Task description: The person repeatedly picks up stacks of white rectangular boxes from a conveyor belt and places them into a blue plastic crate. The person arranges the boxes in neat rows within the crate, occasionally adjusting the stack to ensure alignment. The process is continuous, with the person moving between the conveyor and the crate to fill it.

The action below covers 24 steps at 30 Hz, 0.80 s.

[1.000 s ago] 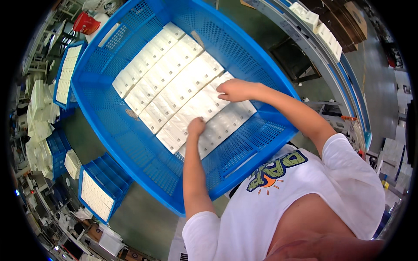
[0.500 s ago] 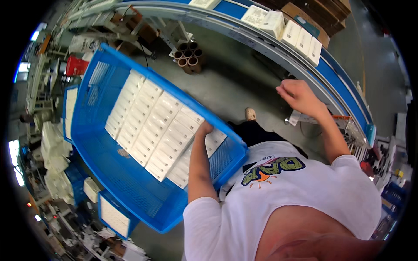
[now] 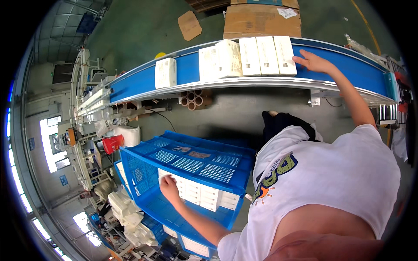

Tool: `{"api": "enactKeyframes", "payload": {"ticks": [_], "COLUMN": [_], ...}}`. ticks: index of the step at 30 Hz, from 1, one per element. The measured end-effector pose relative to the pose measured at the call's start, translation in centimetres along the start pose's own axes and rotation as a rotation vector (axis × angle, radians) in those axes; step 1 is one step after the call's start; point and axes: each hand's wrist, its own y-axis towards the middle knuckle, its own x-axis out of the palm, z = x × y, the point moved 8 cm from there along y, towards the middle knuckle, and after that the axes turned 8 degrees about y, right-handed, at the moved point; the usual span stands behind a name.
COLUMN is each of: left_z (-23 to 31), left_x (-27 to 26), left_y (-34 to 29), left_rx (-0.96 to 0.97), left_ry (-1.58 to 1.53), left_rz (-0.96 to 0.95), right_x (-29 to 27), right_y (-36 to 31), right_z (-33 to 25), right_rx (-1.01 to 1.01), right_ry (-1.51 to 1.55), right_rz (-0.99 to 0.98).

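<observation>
My right hand is over the blue conveyor belt, open with its fingers apart. Its fingertips are at the side of the rightmost white box, touching it or nearly so. Several white boxes stand in a row to its left, and one more white box stands apart further along. My left hand is over the blue plastic crate. Its fingers are turned away and slightly smeared, so their shape is unclear. White boxes sit packed in rows inside the crate, partly hidden by the crate's near-belt wall.
The conveyor belt runs across the far side with a metal rail. Behind it lies a large cardboard box. Cardboard tubes stand beneath the belt. A red bin and white bags are at the left.
My view has swung toward the conveyor. My right hand has reached out to the boxes on the belt. My left hand has moved off the packed boxes toward the crate's far-left part.
</observation>
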Motion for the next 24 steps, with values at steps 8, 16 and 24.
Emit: {"api": "enactKeyframes", "payload": {"ticks": [8,16,24], "left_z": [35.6,48.6,42.0], "left_x": [11.7,19.4,21.7], "left_y": [4.0,-5.3,8.3], "left_rx": [0.517,1.048,0.477], "left_ry": [-0.222,0.161,0.409], "left_rz": [-0.236,0.025,-0.183], "right_x": [1.1,-0.7,-2.9], "right_y": [1.2,-1.2,-1.0], "right_z": [-3.2,-2.0,-0.2], "right_rx": [-0.045,-0.016,-0.057], "right_ry": [0.193,0.273,0.378], "right_rz": [0.108,0.185,0.181]}}
